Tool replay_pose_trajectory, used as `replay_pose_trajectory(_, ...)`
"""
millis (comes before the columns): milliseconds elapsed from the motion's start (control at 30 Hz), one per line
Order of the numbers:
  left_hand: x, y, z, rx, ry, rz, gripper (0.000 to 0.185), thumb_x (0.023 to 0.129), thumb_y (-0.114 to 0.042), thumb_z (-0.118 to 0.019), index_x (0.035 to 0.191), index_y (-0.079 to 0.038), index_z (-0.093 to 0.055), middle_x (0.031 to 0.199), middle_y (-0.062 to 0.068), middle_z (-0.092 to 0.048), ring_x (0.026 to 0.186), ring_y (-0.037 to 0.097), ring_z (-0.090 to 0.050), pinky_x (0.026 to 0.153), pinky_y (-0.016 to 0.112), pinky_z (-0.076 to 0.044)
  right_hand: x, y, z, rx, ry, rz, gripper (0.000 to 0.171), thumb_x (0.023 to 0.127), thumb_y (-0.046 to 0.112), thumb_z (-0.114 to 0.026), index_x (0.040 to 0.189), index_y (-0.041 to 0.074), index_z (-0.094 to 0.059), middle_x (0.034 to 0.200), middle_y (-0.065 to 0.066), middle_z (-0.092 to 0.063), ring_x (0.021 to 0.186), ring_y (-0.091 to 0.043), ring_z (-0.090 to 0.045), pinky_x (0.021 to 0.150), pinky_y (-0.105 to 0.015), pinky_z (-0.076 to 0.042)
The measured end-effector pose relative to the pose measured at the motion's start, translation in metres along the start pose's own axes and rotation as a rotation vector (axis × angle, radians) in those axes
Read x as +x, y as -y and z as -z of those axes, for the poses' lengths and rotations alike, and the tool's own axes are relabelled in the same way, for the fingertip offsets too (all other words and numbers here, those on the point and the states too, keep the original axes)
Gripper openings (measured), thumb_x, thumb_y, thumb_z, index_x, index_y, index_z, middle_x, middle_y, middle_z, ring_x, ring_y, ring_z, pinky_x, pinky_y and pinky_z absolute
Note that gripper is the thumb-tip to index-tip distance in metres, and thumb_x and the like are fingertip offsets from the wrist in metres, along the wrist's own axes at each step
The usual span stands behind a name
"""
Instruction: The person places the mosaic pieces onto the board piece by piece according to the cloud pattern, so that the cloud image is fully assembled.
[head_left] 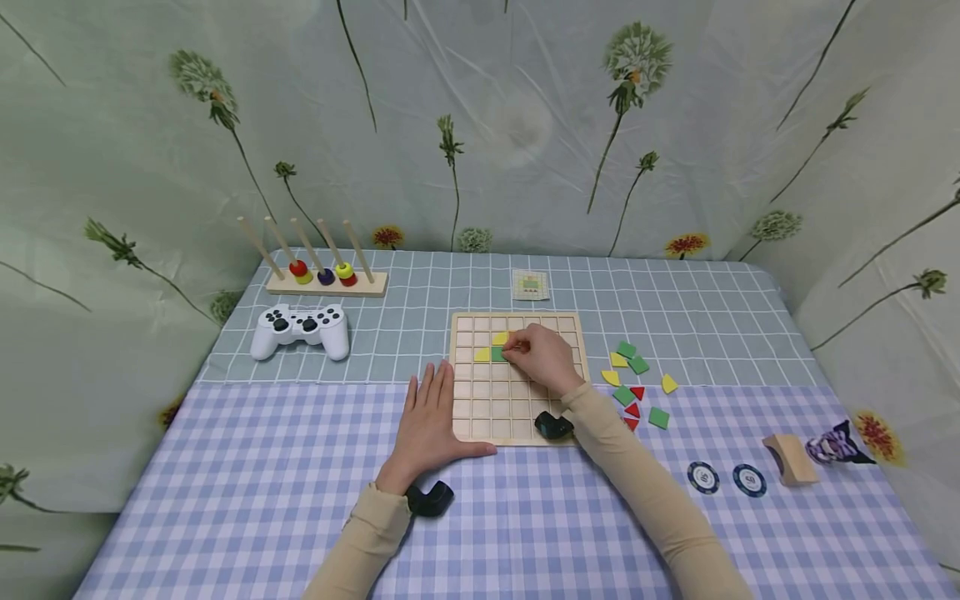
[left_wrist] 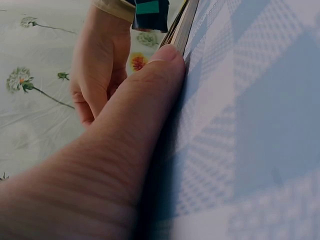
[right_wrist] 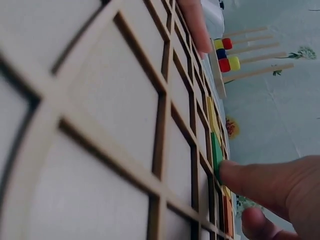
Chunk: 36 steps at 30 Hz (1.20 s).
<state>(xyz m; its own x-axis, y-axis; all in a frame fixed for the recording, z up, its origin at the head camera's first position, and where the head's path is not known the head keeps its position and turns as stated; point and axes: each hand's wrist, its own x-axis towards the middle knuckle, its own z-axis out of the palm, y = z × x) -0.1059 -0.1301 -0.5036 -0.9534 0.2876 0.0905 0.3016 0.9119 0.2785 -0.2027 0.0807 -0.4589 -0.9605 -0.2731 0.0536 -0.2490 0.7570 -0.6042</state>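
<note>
Right hand (head_left: 542,357) sat over the upper middle of the wooden grid board (head_left: 517,417), fingers curled down, fingertip (right_wrist: 235,175) pressed onto the green tile (head_left: 497,354) already lying in one of the cells. Looked more like pushing than pinching, though honestly couldn't tell for sure whether the thumb had any hold of it, since the knuckles hid that bit from the head view. Green tile (right_wrist: 216,150) flanked by two yellow pieces: one yellow tile (head_left: 482,355) just to its left in the same row, another yellow tile (head_left: 500,337) in the row above, touching or near enough. Left hand (head_left: 429,417) lay flat on the checked tablecloth (head_left: 247,483), fingers straight and together, thumb (left_wrist: 150,85) stretched out along the bottom edge of the board, holding nothing, just bracing against it. Loose pile of spare tiles (head_left: 634,385) off the right side of the board, green, yellow and red, well apart from both hands. Small pattern card (head_left: 530,285) beyond the far edge of the board. Further left, a white game controller (head_left: 301,329) and a peg rack (head_left: 326,283) with coloured rings low on the pegs. Over on the right, two poker chips (head_left: 726,478), a wooden block (head_left: 790,459) and a purple wrapped thing (head_left: 832,444).
</note>
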Motion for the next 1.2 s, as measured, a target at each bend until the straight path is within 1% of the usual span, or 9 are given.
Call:
replay_pose_trajectory(133, 0.0, 0.0, 0.0, 0.004, 0.009, 0.002, 0.137, 0.059, -0.088, -0.055, 0.15, 0.003, -0.008, 0.156, 0.017, -0.01, 0.143, 0.031, 0.0, 0.113, 0.045, 0.002, -0.004, -0.008, 0.009, 0.04, 0.019, -0.003, 0.012, 0.085, 0.024, -0.072, 0.092, 0.015, -0.075, 0.074, 0.002, -0.055, 0.065, -0.015, -0.047, 0.056, -0.03, -0.036)
replay_pose_trajectory(300, 0.0, 0.0, 0.002, -0.007, 0.003, 0.004, 0.136, 0.06, -0.086, -0.057, 0.15, 0.003, -0.007, 0.156, 0.017, -0.01, 0.143, 0.031, 0.0, 0.113, 0.045, 0.002, -0.013, -0.026, 0.033, 0.065, -0.016, -0.035, 0.016, 0.085, 0.022, -0.071, 0.095, 0.009, -0.074, 0.07, 0.0, -0.053, 0.055, -0.016, -0.041, 0.05, -0.029, -0.03)
replay_pose_trajectory(400, 0.0, 0.0, 0.003, -0.016, 0.0, 0.003, 0.136, 0.06, -0.085, -0.058, 0.15, 0.003, -0.007, 0.156, 0.017, -0.01, 0.143, 0.03, 0.0, 0.113, 0.045, 0.003, -0.02, -0.04, 0.051, 0.052, -0.046, -0.046, 0.018, 0.086, 0.02, -0.07, 0.096, 0.006, -0.073, 0.072, -0.001, -0.055, 0.051, -0.016, -0.039, 0.047, -0.028, -0.029)
replay_pose_trajectory(500, 0.0, 0.0, 0.002, -0.012, 0.004, 0.001, 0.136, 0.06, -0.085, -0.057, 0.15, 0.003, -0.007, 0.156, 0.017, -0.009, 0.143, 0.03, 0.001, 0.112, 0.045, 0.003, -0.026, -0.056, 0.067, 0.017, -0.067, -0.064, 0.019, 0.087, 0.02, -0.069, 0.098, 0.005, -0.072, 0.075, -0.003, -0.057, 0.051, -0.016, -0.041, 0.045, -0.028, -0.029)
replay_pose_trajectory(633, 0.0, 0.001, 0.001, -0.003, 0.007, 0.001, 0.136, 0.06, -0.086, -0.056, 0.15, 0.003, -0.007, 0.156, 0.017, -0.009, 0.143, 0.03, 0.001, 0.112, 0.045, 0.003, -0.034, -0.074, 0.085, -0.043, -0.075, -0.111, 0.021, 0.087, 0.019, -0.067, 0.099, 0.002, -0.071, 0.08, -0.007, -0.059, 0.058, -0.02, -0.047, 0.047, -0.029, -0.032)
replay_pose_trajectory(800, 0.0, 0.0, 0.002, -0.008, 0.013, 0.005, 0.136, 0.061, -0.086, -0.056, 0.15, 0.003, -0.006, 0.156, 0.017, -0.009, 0.143, 0.03, 0.001, 0.112, 0.046, 0.003, -0.041, -0.094, 0.1, -0.099, -0.054, -0.185, 0.022, 0.087, 0.017, -0.067, 0.102, 0.0, -0.07, 0.087, -0.013, -0.061, 0.073, -0.027, -0.053, 0.056, -0.033, -0.039)
replay_pose_trajectory(967, 0.0, 0.0, 0.002, -0.003, 0.019, 0.008, 0.136, 0.06, -0.086, -0.056, 0.15, 0.002, -0.005, 0.156, 0.016, -0.008, 0.143, 0.03, 0.002, 0.112, 0.046, 0.003, -0.044, -0.11, 0.105, -0.118, -0.016, -0.224, 0.026, 0.087, 0.016, -0.069, 0.105, -0.002, -0.069, 0.091, -0.017, -0.062, 0.08, -0.03, -0.055, 0.064, -0.039, -0.044)
replay_pose_trajectory(1100, 0.001, 0.0, 0.001, 0.002, 0.015, 0.006, 0.136, 0.06, -0.086, -0.056, 0.15, 0.002, -0.005, 0.156, 0.016, -0.008, 0.143, 0.03, 0.001, 0.113, 0.045, 0.003, -0.047, -0.114, 0.106, -0.123, 0.005, -0.253, 0.03, 0.087, 0.018, -0.069, 0.108, -0.004, -0.069, 0.096, -0.02, -0.063, 0.086, -0.032, -0.056, 0.071, -0.043, -0.045)
replay_pose_trajectory(1200, 0.0, 0.0, 0.001, -0.002, 0.01, 0.006, 0.136, 0.06, -0.086, -0.056, 0.15, 0.002, -0.006, 0.156, 0.017, -0.009, 0.143, 0.03, 0.001, 0.112, 0.045, 0.003, -0.048, -0.116, 0.105, -0.126, 0.005, -0.271, 0.032, 0.087, 0.019, -0.069, 0.109, -0.004, -0.069, 0.1, -0.021, -0.064, 0.09, -0.034, -0.058, 0.073, -0.045, -0.046)
